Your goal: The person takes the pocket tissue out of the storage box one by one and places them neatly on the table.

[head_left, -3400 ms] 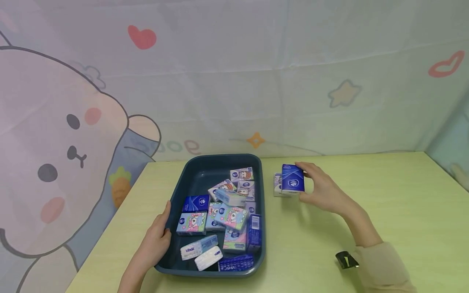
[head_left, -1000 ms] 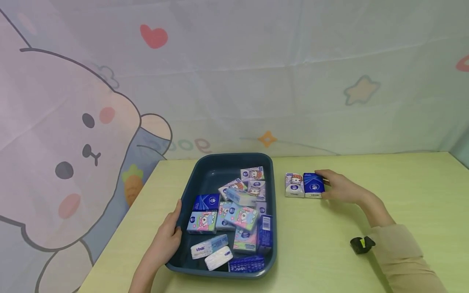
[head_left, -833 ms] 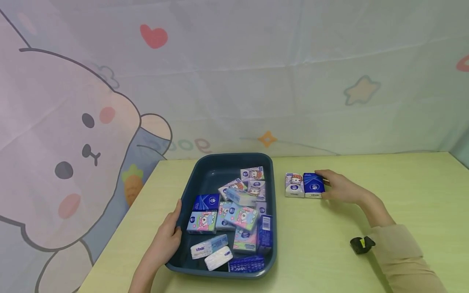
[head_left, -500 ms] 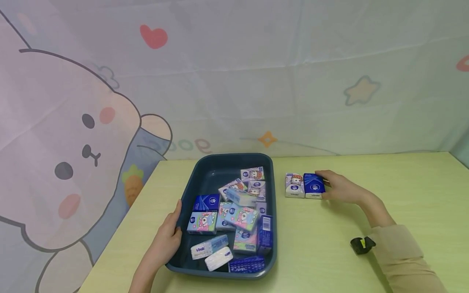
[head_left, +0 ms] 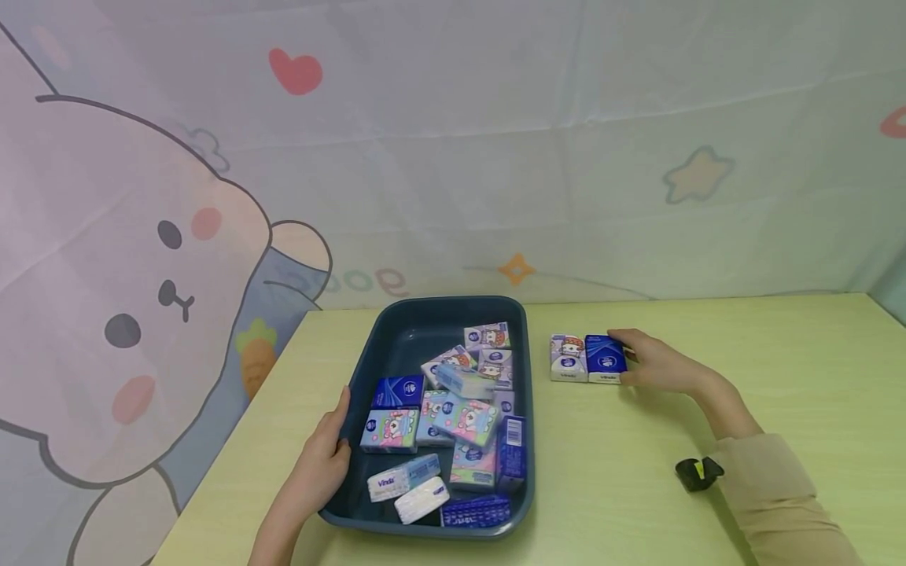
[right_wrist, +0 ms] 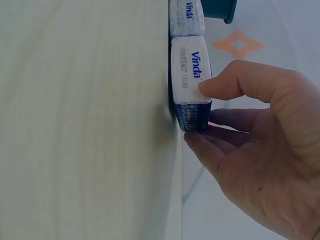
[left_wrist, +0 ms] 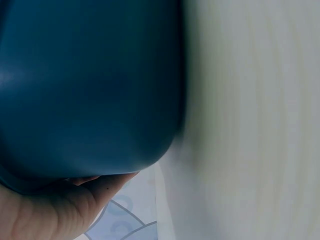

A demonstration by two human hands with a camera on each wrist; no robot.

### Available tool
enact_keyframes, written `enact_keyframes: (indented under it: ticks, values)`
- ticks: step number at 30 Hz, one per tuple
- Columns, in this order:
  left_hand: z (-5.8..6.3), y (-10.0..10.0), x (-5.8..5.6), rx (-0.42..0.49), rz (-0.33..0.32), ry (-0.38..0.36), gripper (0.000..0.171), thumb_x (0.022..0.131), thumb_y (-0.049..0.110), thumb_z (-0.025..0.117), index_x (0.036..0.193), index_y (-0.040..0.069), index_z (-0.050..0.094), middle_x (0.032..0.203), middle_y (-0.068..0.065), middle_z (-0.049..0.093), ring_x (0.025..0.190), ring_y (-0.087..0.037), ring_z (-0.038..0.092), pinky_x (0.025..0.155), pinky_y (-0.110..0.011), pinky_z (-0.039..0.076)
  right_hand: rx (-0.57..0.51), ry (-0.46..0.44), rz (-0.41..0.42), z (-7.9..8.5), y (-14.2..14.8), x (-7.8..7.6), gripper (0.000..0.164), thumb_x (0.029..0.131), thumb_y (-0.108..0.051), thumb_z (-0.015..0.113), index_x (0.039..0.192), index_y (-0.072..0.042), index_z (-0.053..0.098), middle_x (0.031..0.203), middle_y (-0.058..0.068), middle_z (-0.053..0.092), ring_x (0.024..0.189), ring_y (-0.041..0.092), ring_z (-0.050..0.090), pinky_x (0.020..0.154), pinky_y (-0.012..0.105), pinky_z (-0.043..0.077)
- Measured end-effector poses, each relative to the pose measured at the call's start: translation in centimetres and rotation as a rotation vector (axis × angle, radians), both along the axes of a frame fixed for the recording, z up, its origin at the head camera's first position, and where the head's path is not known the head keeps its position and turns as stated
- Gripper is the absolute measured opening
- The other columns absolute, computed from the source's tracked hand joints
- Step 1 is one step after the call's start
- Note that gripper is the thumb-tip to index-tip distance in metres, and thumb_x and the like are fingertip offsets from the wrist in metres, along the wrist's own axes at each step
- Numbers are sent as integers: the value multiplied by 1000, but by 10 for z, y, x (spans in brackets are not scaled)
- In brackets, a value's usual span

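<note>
The right hand (head_left: 672, 368) has its fingers (right_wrist: 202, 150) parted just enough to hold a dark-blue Vinda tissue pack (head_left: 605, 355) by its right side, the thumb (right_wrist: 230, 85) on the white lettered end and the other fingertips at the lower and far edges. That pack lies on the pale table (head_left: 587, 464) at the fingertips. Touching it, on the side away from these fingers, is a white-and-purple Vinda tissue pack (head_left: 569, 358) with a cartoon print. Further left of the same fingers stands a dark-blue plastic bin (head_left: 410, 338), its left rim held by the left hand (head_left: 318, 464): the thumb lies at the lip and the fingers run along the outer wall, mostly hidden from above. Right of those left fingers, loose tissue packs (head_left: 467, 417) lie inside the bin, some overlapping, in blue, white, purple and pastel bear wrappers. Behind the right fingers, by that wrist, a small black object (head_left: 699, 474) juts out beside the beige sleeve (head_left: 771, 479). A cartoon-printed cloth (head_left: 453, 157) hangs beyond both hands.
</note>
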State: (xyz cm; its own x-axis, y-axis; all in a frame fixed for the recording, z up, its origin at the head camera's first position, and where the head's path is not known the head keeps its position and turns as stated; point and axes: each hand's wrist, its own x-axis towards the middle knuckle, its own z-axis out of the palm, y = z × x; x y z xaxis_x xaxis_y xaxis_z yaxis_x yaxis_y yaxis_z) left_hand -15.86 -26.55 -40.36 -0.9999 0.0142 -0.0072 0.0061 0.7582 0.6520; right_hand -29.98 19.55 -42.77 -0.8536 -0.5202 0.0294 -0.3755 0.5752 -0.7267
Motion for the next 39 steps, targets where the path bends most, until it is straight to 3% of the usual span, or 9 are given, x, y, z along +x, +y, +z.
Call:
enact_keyframes:
  ticks: [13, 21, 26, 39]
  values:
    - [0, -1, 1, -21, -16, 28, 68, 94, -6, 37, 155, 5, 8, 147, -29, 34, 138, -45, 32, 111, -60, 27, 48, 21, -45, 4, -1, 2, 84, 83, -13, 67, 146, 15, 19, 149, 39, 21, 131, 60, 29, 105, 63, 35]
    - [0, 1, 0, -5, -19, 18, 68, 95, -6, 37, 155, 7, 7, 148, -28, 33, 139, -44, 32, 111, -59, 27, 97, 63, -82, 15, 0, 8, 86, 85, -21, 68, 148, 10, 19, 152, 35, 18, 139, 55, 17, 110, 68, 20]
    - [0, 1, 0, -8, -14, 18, 68, 95, -6, 37, 155, 7, 7, 147, -28, 35, 137, -44, 34, 110, -60, 29, 103, 79, -83, 20, -4, 10, 85, 87, -23, 67, 149, 9, 19, 154, 34, 17, 140, 54, 16, 110, 68, 19]
    - [-1, 0, 1, -9, -9, 32, 68, 94, -7, 38, 155, 5, 10, 145, -29, 36, 136, -44, 35, 111, -59, 28, 159, 137, -54, 54, -25, 30, 90, 86, -31, 70, 151, 4, 19, 156, 28, 18, 142, 49, 20, 110, 64, 25]
